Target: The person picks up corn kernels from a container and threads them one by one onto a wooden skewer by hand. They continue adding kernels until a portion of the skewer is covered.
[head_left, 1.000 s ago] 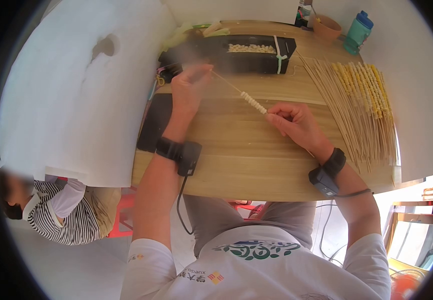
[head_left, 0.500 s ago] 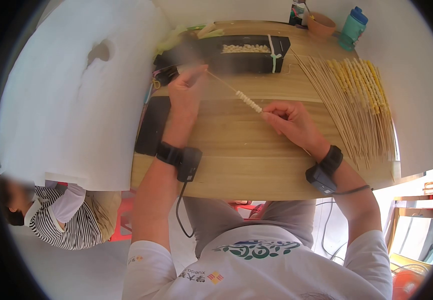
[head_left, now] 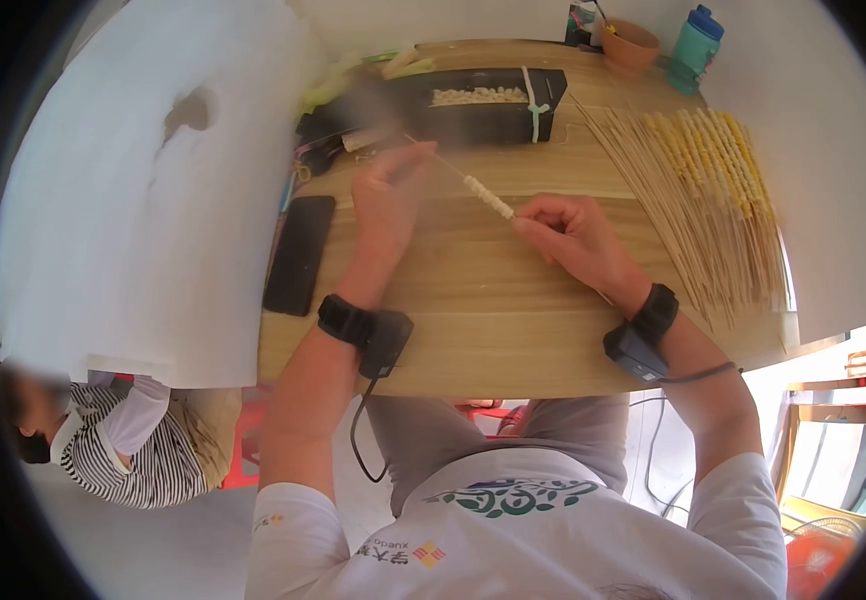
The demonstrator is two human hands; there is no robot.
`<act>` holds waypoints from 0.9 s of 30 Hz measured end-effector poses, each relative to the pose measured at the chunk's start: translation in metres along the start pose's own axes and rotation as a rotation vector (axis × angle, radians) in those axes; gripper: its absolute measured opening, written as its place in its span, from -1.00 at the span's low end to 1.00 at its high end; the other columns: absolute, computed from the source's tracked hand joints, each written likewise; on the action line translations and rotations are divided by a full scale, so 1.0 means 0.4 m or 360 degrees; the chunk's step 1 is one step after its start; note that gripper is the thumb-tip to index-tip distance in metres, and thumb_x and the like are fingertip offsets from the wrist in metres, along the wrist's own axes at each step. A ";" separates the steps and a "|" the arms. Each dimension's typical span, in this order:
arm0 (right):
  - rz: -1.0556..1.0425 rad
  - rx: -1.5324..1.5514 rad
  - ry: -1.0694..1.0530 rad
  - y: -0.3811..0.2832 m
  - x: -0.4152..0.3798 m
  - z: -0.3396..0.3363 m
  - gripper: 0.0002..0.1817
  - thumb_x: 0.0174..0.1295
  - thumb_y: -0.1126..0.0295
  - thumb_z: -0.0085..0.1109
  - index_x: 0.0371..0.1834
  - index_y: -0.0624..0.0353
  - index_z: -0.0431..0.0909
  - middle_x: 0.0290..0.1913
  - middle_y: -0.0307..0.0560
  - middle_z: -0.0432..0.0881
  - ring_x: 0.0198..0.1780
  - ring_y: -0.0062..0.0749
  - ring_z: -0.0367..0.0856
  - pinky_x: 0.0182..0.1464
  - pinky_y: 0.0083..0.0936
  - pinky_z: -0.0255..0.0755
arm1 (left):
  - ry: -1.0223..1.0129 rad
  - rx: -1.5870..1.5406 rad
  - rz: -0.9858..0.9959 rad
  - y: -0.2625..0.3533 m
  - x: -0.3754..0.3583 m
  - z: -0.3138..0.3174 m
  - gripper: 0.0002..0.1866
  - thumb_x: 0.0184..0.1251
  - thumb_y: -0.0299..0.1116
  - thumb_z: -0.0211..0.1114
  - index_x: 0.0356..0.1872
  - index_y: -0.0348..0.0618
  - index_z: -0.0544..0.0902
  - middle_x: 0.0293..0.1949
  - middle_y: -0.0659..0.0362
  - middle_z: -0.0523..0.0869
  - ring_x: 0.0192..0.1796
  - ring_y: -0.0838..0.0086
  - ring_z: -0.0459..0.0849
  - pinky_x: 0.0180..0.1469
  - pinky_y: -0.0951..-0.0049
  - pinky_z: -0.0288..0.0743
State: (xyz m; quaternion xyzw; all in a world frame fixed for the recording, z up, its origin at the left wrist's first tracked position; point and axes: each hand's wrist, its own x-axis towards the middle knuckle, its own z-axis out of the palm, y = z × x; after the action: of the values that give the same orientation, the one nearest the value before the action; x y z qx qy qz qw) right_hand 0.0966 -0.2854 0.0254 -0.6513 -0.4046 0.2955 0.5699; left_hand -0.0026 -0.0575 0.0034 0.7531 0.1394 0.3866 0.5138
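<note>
My right hand [head_left: 578, 240] is closed in a pinch on a thin bamboo skewer [head_left: 450, 165], just below a short row of small cream-coloured pieces [head_left: 488, 196] threaded on it. The skewer slants up to the left over the table. My left hand [head_left: 391, 195] pinches near its upper end, fingertips together at the stick, whose tip shows just beyond them; any small piece between them is hidden. Beyond the hands, a long black box [head_left: 498, 120] holds loose cream-coloured pieces [head_left: 478, 96]. A pale band is tied round its right end.
Many bare skewers [head_left: 653, 190] lie at the right, beside several skewers with yellow and cream pieces [head_left: 718, 160]. A black phone-like slab [head_left: 299, 255] lies left. A terracotta bowl [head_left: 630, 47] and teal bottle [head_left: 696, 52] stand at the back. A person in stripes [head_left: 133, 445] sits lower left.
My left fingertips have moved from the skewer's tip a little down along the stick, toward the threaded pieces. My right hand keeps its pinch. The view has shifted slightly.
</note>
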 end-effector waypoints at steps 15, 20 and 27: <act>-0.0027 0.0027 0.0048 0.014 0.008 0.000 -0.86 0.36 0.41 0.15 -0.31 0.26 0.58 -0.60 -0.50 0.37 -0.55 -0.85 0.18 -0.54 -0.72 0.05 | -0.0245 0.0094 -0.0069 0.040 -0.046 0.049 -0.81 0.33 -0.54 0.26 -0.09 -0.21 0.74 -0.27 0.34 0.69 -0.26 0.76 0.57 -0.28 0.72 0.43; -0.0050 0.0036 0.0055 0.013 0.010 0.000 -0.85 0.37 0.40 0.15 -0.31 0.25 0.58 -0.60 -0.50 0.38 -0.56 -0.84 0.19 -0.55 -0.72 0.07 | -0.0257 0.0027 -0.0041 0.037 -0.041 0.048 -0.77 0.34 -0.55 0.24 -0.02 -0.22 0.69 -0.25 0.32 0.69 -0.25 0.73 0.57 -0.21 0.69 0.45; -0.0057 0.0057 0.0086 0.016 0.010 0.000 -0.85 0.36 0.40 0.17 -0.31 0.26 0.59 -0.60 -0.49 0.41 -0.56 -0.85 0.22 -0.54 -0.72 0.09 | -0.0004 -0.0027 -0.0042 0.020 -0.002 0.000 -0.76 0.35 -0.48 0.27 0.02 -0.22 0.62 -0.38 0.28 0.65 -0.31 0.67 0.58 -0.21 0.66 0.46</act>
State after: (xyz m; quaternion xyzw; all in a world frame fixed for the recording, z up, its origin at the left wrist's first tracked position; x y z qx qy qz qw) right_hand 0.0997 -0.2820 0.0194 -0.6414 -0.3953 0.2749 0.5973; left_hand -0.0045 -0.0614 0.0102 0.7473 0.1453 0.3801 0.5253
